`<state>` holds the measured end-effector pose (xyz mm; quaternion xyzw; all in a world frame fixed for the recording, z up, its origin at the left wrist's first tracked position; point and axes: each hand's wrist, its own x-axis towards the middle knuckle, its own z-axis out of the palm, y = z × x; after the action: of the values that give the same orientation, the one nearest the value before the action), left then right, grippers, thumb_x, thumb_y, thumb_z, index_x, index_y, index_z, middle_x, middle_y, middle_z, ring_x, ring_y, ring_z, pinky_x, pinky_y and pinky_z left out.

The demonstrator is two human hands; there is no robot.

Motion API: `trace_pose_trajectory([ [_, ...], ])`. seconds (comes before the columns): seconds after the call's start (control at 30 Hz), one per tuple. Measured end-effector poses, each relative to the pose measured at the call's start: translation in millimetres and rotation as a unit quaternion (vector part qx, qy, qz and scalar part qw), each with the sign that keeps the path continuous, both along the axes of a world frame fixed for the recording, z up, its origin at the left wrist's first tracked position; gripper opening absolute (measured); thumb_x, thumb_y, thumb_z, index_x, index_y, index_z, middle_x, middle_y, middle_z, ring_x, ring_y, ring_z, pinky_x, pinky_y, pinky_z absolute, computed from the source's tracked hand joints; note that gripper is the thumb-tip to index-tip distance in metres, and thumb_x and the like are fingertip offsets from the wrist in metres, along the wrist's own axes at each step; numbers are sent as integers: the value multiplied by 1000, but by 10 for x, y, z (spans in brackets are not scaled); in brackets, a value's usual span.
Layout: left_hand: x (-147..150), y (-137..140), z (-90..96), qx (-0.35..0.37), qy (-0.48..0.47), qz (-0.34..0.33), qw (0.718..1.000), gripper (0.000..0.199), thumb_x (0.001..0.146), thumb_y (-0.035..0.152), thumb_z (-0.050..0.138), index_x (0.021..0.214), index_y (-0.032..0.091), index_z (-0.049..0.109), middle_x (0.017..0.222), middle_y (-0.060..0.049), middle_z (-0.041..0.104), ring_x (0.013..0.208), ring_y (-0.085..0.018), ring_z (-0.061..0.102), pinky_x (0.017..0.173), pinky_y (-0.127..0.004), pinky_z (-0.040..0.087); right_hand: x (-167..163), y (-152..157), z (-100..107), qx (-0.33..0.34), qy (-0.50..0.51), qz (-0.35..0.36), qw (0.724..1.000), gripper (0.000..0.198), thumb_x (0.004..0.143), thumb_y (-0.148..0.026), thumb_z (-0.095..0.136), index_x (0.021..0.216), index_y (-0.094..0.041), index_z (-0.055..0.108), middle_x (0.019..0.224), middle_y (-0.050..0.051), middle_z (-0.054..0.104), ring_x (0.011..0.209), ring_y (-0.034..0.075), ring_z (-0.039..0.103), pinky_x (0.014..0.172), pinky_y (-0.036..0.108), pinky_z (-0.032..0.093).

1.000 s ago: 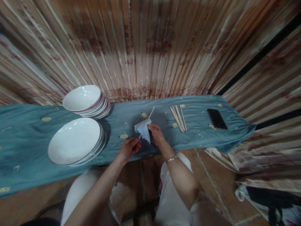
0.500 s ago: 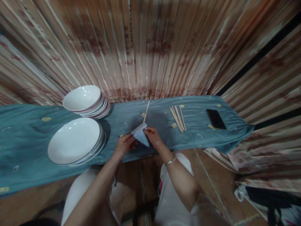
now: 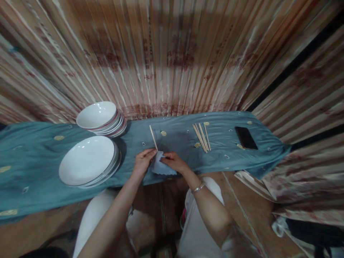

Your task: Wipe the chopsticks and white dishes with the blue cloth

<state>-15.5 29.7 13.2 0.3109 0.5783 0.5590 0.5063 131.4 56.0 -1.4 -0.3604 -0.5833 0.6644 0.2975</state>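
Observation:
Near the front edge of the cloth-covered table, my left hand [image 3: 144,160] is closed on chopsticks [image 3: 153,137] that point up and away from me; whether it is one or a pair I cannot tell. My right hand [image 3: 174,161] pinches a pale blue cloth [image 3: 163,168] with a scalloped edge, which hangs between both hands around the lower end of the chopsticks. That lower end is hidden by my fingers and the cloth. To the right, several more chopsticks [image 3: 201,137] lie loosely side by side on the tablecloth.
A stack of white plates [image 3: 86,161] stands on the left of the table, with a stack of white bowls [image 3: 97,115] behind it. A black phone [image 3: 246,138] lies at the right on the teal tablecloth [image 3: 177,125]. Pleated curtains [image 3: 172,79] hang behind the table.
The chopsticks in my hands have swung from leaning right to leaning left and come nearer to me. The cloth has shifted lower, and my left hand now grips near its top.

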Motion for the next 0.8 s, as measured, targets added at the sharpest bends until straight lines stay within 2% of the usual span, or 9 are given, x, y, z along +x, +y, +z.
trace_pose_trajectory([
  [0.27, 182, 48, 26, 10, -18, -10, 1000, 29, 46, 35, 82, 63, 15, 70, 52, 2, 59, 50, -8, 43, 50, -21, 31, 148, -34, 47, 13, -3, 1, 1000, 37, 62, -52, 65, 54, -18, 55, 44, -9, 38, 43, 4, 28, 43, 19, 19],
  [0.6, 473, 361, -17, 5, -65, -17, 998, 28, 45, 32, 82, 61, 14, 67, 54, 2, 58, 49, -6, 46, 50, -20, 35, 522, -59, 40, 27, -42, -27, 998, 36, 68, -46, 62, 49, -18, 47, 42, -9, 34, 42, 4, 27, 40, 18, 18],
  [0.73, 521, 491, -23, -11, -65, -26, 997, 29, 49, 34, 81, 64, 14, 65, 56, 2, 59, 50, -6, 49, 50, -19, 38, 743, -111, 56, -1, -52, -11, 999, 33, 66, -41, 65, 48, -18, 49, 41, -10, 35, 41, 4, 28, 40, 18, 18],
  [0.8, 576, 555, -34, -22, -56, -37, 998, 28, 51, 34, 80, 64, 14, 65, 56, 2, 59, 50, -6, 51, 49, -19, 39, 877, -136, 78, -35, -40, -27, 998, 30, 63, -41, 68, 50, -17, 54, 41, -9, 39, 40, 4, 30, 40, 17, 20],
])
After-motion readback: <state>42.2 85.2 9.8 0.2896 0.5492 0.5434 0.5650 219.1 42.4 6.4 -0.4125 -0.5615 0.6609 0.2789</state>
